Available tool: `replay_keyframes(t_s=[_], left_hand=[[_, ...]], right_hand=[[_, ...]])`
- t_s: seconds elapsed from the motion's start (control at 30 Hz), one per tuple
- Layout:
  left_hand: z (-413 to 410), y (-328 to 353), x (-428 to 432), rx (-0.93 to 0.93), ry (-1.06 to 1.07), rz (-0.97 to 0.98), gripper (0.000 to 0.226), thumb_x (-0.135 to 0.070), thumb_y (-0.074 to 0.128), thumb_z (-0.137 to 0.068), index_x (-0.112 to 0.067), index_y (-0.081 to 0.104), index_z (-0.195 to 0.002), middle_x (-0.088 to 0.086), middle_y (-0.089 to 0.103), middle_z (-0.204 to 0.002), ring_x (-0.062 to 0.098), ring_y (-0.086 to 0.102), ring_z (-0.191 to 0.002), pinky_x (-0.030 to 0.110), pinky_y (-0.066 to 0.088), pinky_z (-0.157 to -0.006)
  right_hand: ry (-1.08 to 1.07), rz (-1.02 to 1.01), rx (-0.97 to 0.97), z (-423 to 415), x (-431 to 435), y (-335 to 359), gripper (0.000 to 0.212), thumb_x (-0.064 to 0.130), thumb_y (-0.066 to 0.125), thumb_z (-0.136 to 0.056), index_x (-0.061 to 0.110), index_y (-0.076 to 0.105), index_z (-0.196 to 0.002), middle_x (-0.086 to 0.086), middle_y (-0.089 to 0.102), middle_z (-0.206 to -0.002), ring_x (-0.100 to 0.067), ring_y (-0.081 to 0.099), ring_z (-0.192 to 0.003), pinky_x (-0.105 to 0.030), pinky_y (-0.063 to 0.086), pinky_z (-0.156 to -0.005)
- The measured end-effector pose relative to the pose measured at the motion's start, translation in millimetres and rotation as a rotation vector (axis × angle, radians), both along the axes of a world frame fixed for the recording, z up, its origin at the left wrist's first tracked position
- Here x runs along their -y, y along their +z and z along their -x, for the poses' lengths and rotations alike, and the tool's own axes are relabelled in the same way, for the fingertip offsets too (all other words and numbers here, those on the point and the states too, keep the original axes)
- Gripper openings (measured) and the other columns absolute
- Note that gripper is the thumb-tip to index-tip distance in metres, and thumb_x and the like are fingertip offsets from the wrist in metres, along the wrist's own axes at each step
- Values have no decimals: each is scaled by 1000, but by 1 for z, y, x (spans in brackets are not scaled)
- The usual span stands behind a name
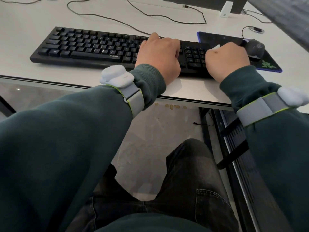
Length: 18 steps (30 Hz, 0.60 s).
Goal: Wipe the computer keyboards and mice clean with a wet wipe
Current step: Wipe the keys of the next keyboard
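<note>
sleeves [66,131] foremost; left grip [158,52] rests on keyboard [83,46], closure unclear; right grip [227,59] clamps wipe [216,46] over number keys [194,56]; mouse [255,48] judged next.

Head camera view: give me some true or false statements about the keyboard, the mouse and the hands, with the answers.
1. The right hand grips a white wet wipe. True.
2. The left hand rests on the mouse. False: it rests on the keyboard, while the mouse lies off to the right.
3. The mouse sits on a dark mouse pad. True.
4. The keyboard is white. False: it is black and lies on a white desk.
5. Both hands are at the left end of the keyboard. False: both are at its right end, the right hand over the number pad's edge.
</note>
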<state>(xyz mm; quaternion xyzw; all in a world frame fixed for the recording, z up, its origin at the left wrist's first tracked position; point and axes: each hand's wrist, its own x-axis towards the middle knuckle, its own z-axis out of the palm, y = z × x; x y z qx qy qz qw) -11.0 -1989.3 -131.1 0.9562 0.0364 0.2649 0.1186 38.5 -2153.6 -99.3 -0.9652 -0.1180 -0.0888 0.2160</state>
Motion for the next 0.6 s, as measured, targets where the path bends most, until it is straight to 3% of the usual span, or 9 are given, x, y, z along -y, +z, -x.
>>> replay_keyframes(t_s=[0.1, 0.2, 0.27, 0.33, 0.4, 0.43, 0.5, 0.6], left_hand=[[-1, -1, -1, 10, 1, 7, 18, -11, 40, -84, -22, 53, -88, -6, 58, -87, 24, 45, -102, 33, 33, -79], [-1, -2, -1, 15, 2, 19, 20, -10, 40, -83, -22, 55, -88, -5, 59, -87, 24, 45, -102, 33, 33, -79], [-1, -2, -1, 16, 5, 23, 21, -10, 39, -82, -22, 55, -88, -5, 59, -86, 25, 46, -103, 33, 33, -79], [-1, -1, -1, 7, 8, 16, 21, -10, 39, -81, -22, 55, -89, -4, 59, -87, 27, 47, -106, 33, 33, -79], [0, 0, 0, 8, 10, -5, 25, -13, 39, -81, -20, 59, -93, -1, 64, -93, 30, 47, -109, 35, 32, -80], [0, 0, 0, 8, 10, -14, 27, -15, 39, -81, -19, 61, -96, 1, 66, -96, 30, 47, -109, 35, 32, -80], [1, 0, 0, 5, 13, -21, 26, -15, 40, -82, -18, 62, -97, 2, 67, -98, 30, 46, -110, 35, 32, -80], [0, -1, 0, 7, 17, -16, 22, -10, 41, -81, -22, 57, -91, -1, 65, -94, 29, 46, -108, 35, 32, -80]], right_hand=[[68, 117, 34, 13, 5, -1, 20, 9, 47, -82, -4, 54, -68, -12, 45, -59, -28, 39, -57, -35, 32, -54], [126, 265, 175, 21, 15, 4, 10, 0, 51, -76, 3, 55, -67, -7, 39, -57, -30, 41, -63, -30, 26, -56], [162, 154, 256, 24, 14, 11, 15, 3, 53, -80, 9, 62, -69, 0, 44, -55, -15, 47, -57, -25, 33, -60], [252, -4, 258, 24, 3, 11, 19, 16, 56, -83, 13, 75, -79, 0, 63, -64, -6, 58, -63, -13, 44, -67], [334, 81, 275, 23, -12, 3, 26, 27, 56, -84, 19, 79, -94, -7, 72, -83, -21, 67, -82, -29, 52, -82], [358, 133, 284, 22, -17, -2, 27, 29, 57, -87, 19, 79, -99, -9, 72, -90, -29, 66, -89, -30, 50, -83], [359, 157, 308, 20, -19, -11, 26, 30, 58, -90, 18, 77, -104, -10, 66, -98, -33, 61, -96, -27, 40, -76], [269, 227, 345, 15, 1, -14, 24, 27, 59, -89, 13, 76, -97, -5, 50, -89, -34, 58, -93, -27, 32, -72]])
